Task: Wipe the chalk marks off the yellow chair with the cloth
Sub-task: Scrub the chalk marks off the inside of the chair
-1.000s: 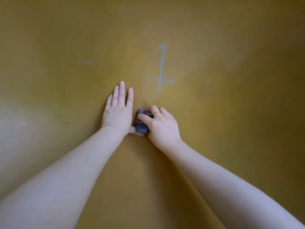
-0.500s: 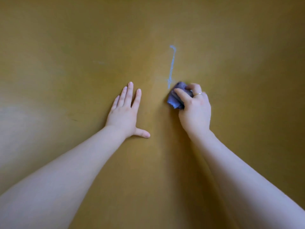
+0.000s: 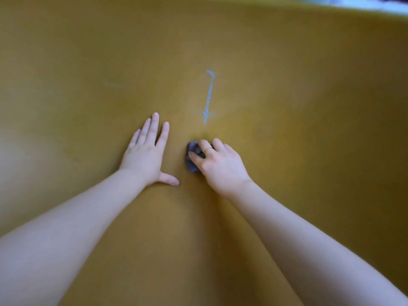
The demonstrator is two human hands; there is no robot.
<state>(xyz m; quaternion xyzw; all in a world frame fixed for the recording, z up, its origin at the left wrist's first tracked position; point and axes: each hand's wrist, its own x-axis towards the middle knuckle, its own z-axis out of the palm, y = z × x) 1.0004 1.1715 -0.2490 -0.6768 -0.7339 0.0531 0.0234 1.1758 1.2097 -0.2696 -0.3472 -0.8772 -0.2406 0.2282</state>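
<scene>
The yellow chair [image 3: 287,129] fills nearly the whole view. A pale blue chalk line [image 3: 209,96] runs up its middle, with a short cross stroke near its lower end. A very faint chalk smear [image 3: 113,85] shows to the upper left. My right hand [image 3: 217,166] grips a small crumpled grey-blue cloth [image 3: 191,160] and presses it on the chair just below the line's lower end. My left hand [image 3: 145,153] lies flat on the chair to the left, fingers straight and thumb spread.
The chair's top edge [image 3: 331,6] curves along the upper right, with a blurred pale background beyond it.
My right hand has pulled the cloth back down from the line's lower end to a spot closer to me, beside my left hand. The left hand stays flat in place.
</scene>
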